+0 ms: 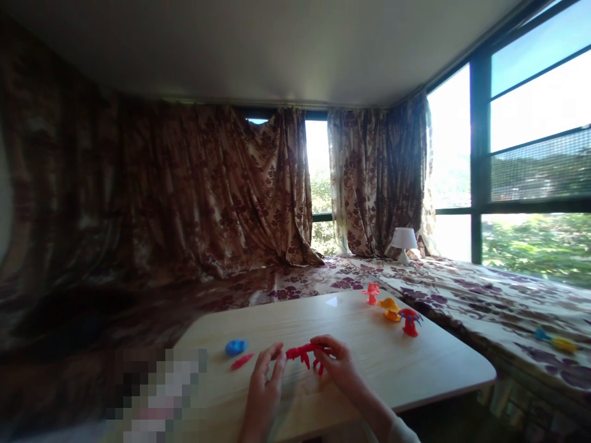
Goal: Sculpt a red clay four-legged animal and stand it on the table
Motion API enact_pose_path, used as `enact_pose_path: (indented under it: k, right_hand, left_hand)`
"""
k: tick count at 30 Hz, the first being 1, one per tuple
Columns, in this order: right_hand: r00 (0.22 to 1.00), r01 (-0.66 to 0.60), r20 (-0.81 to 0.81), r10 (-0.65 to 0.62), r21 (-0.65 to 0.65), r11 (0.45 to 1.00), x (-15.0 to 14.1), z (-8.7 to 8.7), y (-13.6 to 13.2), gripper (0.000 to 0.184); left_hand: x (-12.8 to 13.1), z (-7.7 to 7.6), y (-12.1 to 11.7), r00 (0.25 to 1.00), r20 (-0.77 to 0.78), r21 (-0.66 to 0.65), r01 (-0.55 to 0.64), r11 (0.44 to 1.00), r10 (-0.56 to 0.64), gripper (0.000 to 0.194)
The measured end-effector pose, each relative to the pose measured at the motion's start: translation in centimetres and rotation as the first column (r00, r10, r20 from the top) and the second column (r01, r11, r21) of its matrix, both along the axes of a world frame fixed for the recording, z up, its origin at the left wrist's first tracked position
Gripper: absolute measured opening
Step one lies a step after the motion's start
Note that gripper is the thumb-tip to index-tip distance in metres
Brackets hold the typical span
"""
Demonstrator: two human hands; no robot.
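Both my hands hold a small red plastic toy piece (pixel 302 354) just above a light wooden table (pixel 415 369). My left hand (pixel 266 384) pinches its left end with the fingertips. My right hand (pixel 337 363) is curled round its right end. A blue toy piece (pixel 236 347) and a loose red stick-like part (pixel 242 361) lie on the table to the left of my hands.
Three small toy figures stand at the table's far right: a pink-red one (pixel 371 293), an orange one (pixel 390 308), a red and blue one (pixel 409 321). A white lamp (pixel 404 243) sits by the curtains. A blue and yellow toy (pixel 556 340) lies on the patterned cloth at right.
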State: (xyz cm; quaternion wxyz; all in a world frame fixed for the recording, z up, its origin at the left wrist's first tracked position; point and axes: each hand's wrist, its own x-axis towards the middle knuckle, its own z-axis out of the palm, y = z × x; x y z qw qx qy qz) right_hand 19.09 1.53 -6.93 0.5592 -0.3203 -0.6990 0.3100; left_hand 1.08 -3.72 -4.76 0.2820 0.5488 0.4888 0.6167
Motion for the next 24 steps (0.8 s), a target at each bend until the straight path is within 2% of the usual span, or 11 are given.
enact_pose_path:
  k: [16,19,24]
  right_hand:
    - [1.0,-0.019,-0.024,0.018,-0.064,0.998,-0.1,-0.2,-0.1,0.022]
    - [0.999,0.013,-0.051,-0.016,-0.054,0.998,-0.1,-0.2,0.1,0.021]
    - [0.994,0.061,-0.085,-0.062,-0.016,0.998,-0.4,0.5,-0.1,0.018]
  left_hand:
    - [0.0,-0.2,-0.1,0.996,-0.086,0.06,-0.032,0.998,0.037,0.045]
    - [-0.1,-0.1,-0.1,0.987,-0.137,0.113,-0.069,0.991,0.084,0.041]
    - [0.0,1.0,0.8,0.949,-0.256,0.295,-0.102,0.95,0.182,0.032]
